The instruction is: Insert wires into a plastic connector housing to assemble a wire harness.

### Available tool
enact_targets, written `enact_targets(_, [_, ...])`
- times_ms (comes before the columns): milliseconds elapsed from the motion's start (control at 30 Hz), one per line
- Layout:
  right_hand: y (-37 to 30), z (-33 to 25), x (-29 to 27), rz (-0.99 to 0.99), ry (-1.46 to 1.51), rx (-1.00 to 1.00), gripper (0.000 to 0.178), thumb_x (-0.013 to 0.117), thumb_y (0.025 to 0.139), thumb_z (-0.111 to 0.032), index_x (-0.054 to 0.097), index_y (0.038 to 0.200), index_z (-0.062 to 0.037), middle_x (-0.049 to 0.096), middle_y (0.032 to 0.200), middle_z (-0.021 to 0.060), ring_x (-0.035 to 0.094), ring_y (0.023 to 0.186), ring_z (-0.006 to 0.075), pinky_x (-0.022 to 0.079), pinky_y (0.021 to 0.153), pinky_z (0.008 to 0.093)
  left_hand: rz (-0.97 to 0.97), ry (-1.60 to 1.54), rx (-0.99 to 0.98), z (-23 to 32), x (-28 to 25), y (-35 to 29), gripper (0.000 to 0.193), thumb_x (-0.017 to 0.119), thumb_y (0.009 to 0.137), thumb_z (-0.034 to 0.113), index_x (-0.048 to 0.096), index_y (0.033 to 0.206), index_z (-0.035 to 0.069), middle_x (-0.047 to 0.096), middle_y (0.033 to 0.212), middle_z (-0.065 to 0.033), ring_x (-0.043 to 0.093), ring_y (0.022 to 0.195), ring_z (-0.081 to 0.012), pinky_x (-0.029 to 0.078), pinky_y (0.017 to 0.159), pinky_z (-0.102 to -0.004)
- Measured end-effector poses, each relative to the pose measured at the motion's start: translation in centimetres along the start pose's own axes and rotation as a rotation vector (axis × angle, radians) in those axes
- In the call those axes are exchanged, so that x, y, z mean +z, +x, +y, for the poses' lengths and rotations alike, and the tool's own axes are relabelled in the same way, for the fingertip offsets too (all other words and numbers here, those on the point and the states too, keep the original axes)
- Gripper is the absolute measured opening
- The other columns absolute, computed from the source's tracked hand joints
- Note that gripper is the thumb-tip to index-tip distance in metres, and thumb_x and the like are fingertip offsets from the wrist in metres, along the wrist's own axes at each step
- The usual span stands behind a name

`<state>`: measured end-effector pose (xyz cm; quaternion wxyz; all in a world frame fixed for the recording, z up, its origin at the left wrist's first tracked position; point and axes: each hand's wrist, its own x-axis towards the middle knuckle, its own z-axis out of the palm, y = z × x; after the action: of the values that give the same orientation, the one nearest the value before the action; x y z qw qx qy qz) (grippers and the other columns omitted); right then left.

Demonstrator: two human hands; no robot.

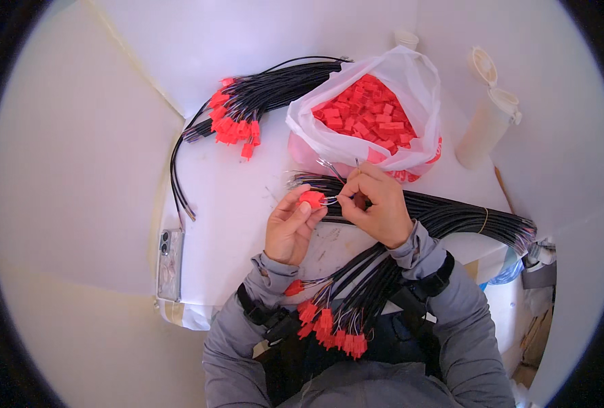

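Between thumb and fingers, my left hand (292,226) grips a red plastic connector housing (312,199). Thin wires run from the housing's right side into my right hand (378,206), whose thumb and forefinger pinch a wire close to the connector. A few loose wire ends with bare tips (329,166) stick up above my right hand. Behind and under both hands lies a bundle of black cables (445,207), tied with a band toward its right end. Several black cables with red connectors on their ends (326,319) hang over the table's near edge, by my lap.
A white plastic bag (411,75) full of red connector housings (363,109) stands at the back. Left of it lies another bunch of black cables (281,85) with red connectors. A phone (171,265) rests at the left edge. A pale bottle (482,129) with its lid up stands right.
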<state>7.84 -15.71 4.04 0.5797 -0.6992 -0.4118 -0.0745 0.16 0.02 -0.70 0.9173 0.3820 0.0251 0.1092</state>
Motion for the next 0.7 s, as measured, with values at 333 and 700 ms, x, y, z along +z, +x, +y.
enact_targets(333, [-0.03, 0.07, -0.01, -0.077, -0.033, -0.05, 0.014, 0.06, 0.064, 0.003, 0.05, 0.071, -0.0015, 0.046, 0.07, 0.0069, 0.049, 0.056, 0.017, 0.042, 0.049, 0.0257, 0.028, 0.043, 0.0, 0.15, 0.02, -0.06, 0.033, 0.05, 0.085, 0.008, 0.044, 0.116, -0.001, 0.058, 0.098, -0.0113, 0.058, 0.086, -0.0189, 0.048, 0.079, -0.0304])
enact_targets(700, [-0.2, 0.61, 0.13, -0.111, 0.017, -0.038, 0.012, 0.061, 0.065, 0.004, 0.052, 0.072, -0.0009, 0.047, 0.073, 0.0029, 0.047, 0.054, 0.0073, 0.038, 0.045, 0.0186, 0.044, 0.195, 0.178, 0.05, 0.28, -0.08, 0.031, 0.053, 0.082, 0.004, 0.049, 0.112, -0.003, 0.058, 0.096, -0.011, 0.057, 0.086, -0.0187, 0.048, 0.077, -0.0313])
